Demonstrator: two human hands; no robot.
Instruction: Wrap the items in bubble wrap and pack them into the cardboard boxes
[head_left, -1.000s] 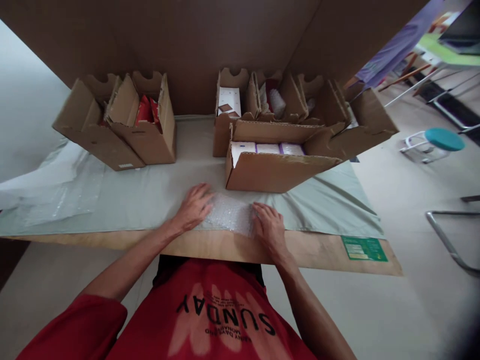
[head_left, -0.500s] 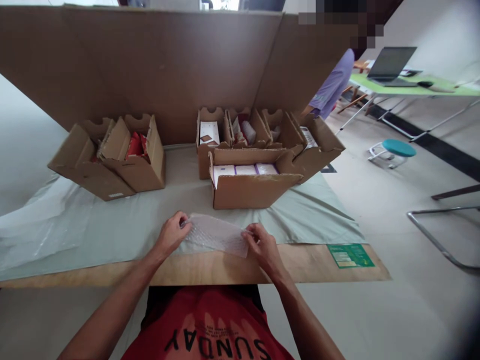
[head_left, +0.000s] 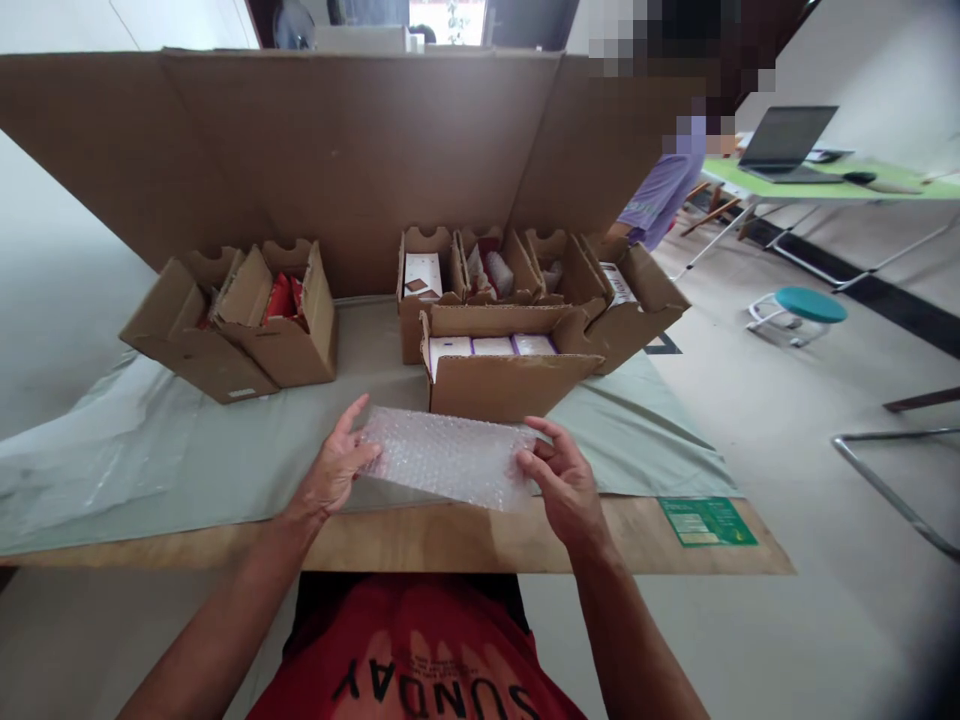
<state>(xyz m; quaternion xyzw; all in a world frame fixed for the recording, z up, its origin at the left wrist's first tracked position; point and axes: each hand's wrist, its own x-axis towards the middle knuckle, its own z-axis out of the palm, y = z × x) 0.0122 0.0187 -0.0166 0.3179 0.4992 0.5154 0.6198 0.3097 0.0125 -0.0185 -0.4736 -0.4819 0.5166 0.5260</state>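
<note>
A clear sheet of bubble wrap [head_left: 442, 458] is stretched between my hands above the table's front edge. My left hand [head_left: 343, 462] grips its left end with the thumb on top and the fingers behind. At the right end, my right hand [head_left: 561, 472] pinches the wrap between thumb and fingers. Just beyond the wrap stands a cardboard box [head_left: 510, 388] holding white boxes with purple edges [head_left: 491, 346].
Behind are more cardboard bins: two at left, one with red packets [head_left: 283, 297], and several at right. A tall cardboard panel [head_left: 360, 150] stands behind them. Plastic sheeting [head_left: 90, 450] lies at left, a green card [head_left: 709, 521] at right. Another person's purple sleeve [head_left: 664, 190] shows beyond.
My hands have moved slightly apart, and the bubble wrap now lies flatter and wider between them. Its surface faces me more. The view has tilted up a little.
</note>
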